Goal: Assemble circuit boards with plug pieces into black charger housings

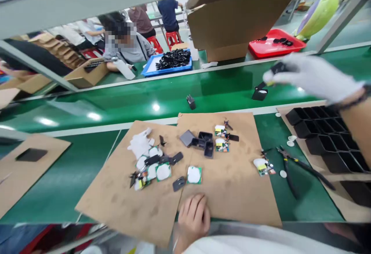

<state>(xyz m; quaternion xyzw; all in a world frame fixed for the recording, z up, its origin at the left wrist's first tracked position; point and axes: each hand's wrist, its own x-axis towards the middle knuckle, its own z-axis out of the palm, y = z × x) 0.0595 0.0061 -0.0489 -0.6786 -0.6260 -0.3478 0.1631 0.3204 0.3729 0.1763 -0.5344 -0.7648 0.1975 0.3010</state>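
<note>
My left hand [194, 213], bare, rests on the front edge of the brown cardboard sheet [232, 196] with its fingers curled together; no object shows in it. Just beyond it lie a circuit board with a white round pad [194, 175] and a small black plastic piece [179, 183]. At the right, my white-gloved right hand [307, 74] is over the green belt, its fingers closed on a black plastic part [278, 68], blurred. Right below that part is a small black case [260, 93] with a white patch; whether they are joined I cannot tell.
More circuit boards [164, 172] lie left beside a crumpled white glove [140, 142]. Black cases [205, 144] sit mid-sheet. Pliers [290, 161] and rows of black boxes [333, 130] are at right. Across the green belt [130, 105] stand a blue tray [149, 68], a red tray [269, 49] and a person.
</note>
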